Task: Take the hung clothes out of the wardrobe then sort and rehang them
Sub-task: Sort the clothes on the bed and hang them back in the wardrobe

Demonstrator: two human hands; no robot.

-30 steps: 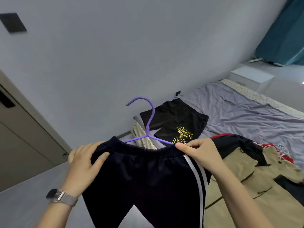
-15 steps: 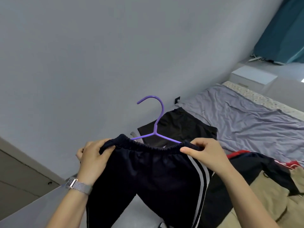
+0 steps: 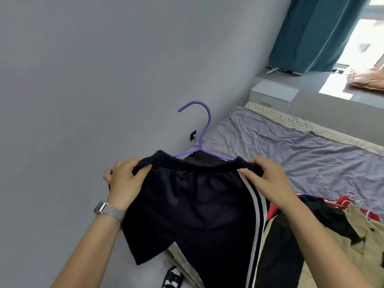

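Head view shows a plain grey wall [image 3: 93,80] filling the left and upper part of the scene, with a small dark socket [image 3: 193,135] set low in it near the bed. The bed [image 3: 291,154] runs along the right under a wrinkled grey-lilac sheet, a patterned mattress edge showing along its far side. A teal curtain [image 3: 315,32] hangs in the upper right beside a bright window [image 3: 361,40], above a pale ledge [image 3: 276,91]. On the near right part of the bed lies a heap of clothes [image 3: 342,231] in tan, black and red. In front of all this, held up in the air over the near edge of the bed, are dark navy shorts [image 3: 197,210] with white side stripes down their right edge; the waistband is stretched across a purple hanger [image 3: 204,132], whose hook rises above the band and whose two arms slip inside it. The left hand [image 3: 126,183] grasps the left end of the waistband, fingers curled over the fabric, and a metal mesh watch [image 3: 108,209] sits on that wrist. The right hand [image 3: 268,179] pinches the right end of the band just at the stripes, thumb in front.
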